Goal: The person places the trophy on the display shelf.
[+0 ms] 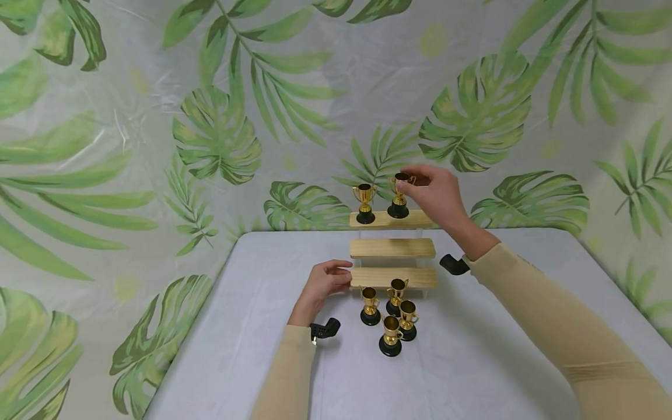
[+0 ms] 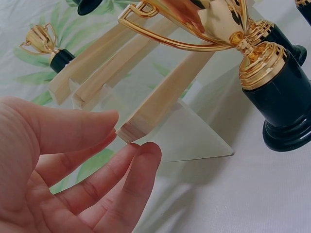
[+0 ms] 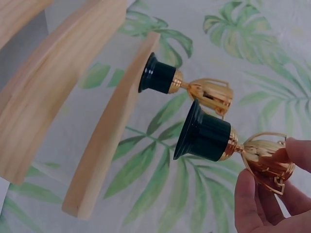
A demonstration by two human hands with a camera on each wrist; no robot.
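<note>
My right hand [image 1: 437,195] pinches a small gold trophy cup [image 1: 399,201] by its bowl, near the top plank [image 1: 420,219] of a three-step stand. In the right wrist view a gap shows between the held trophy's black base [image 3: 206,136] and the plank. Another trophy [image 1: 364,204] stands upright on that plank, to the left. My left hand [image 1: 324,286] is at the left end of the lowest plank [image 1: 394,277]. Its fingertips [image 2: 148,153] are loosely bent close to the wood's end; whether they touch it, I cannot tell.
On the white table [image 1: 262,350] in front of the stand, several trophies [image 1: 391,337] stand in a group. The middle plank [image 1: 392,248] lies between the other two steps. Behind the table hangs a leaf-patterned curtain [image 1: 294,146].
</note>
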